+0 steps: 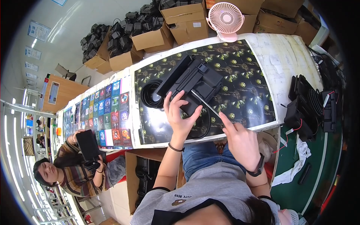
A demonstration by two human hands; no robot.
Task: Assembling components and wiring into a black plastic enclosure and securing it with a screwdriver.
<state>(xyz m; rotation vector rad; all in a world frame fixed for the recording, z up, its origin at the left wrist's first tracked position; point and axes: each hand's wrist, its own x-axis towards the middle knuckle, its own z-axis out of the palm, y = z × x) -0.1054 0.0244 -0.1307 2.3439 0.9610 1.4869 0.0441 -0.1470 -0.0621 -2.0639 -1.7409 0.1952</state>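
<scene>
A black plastic device with an open lid and a boxy body lies tilted on the dark patterned mat. My left hand grips its near edge, fingers curved over the case and thumb apart on the other side. In my right hand is a slim silver tool, index finger stretched along it. The tool's far tip meets the device near its middle; its exact kind does not show. A coiled black cable sits left of the device, and another black cable loops beside my left hand.
A pink fan stands at the table's far edge. More black devices with cables lie at the right. Cardboard boxes of black units stand beyond the table. At the left, a co-worker holds a black device. A dark patterned mat covers the tabletop.
</scene>
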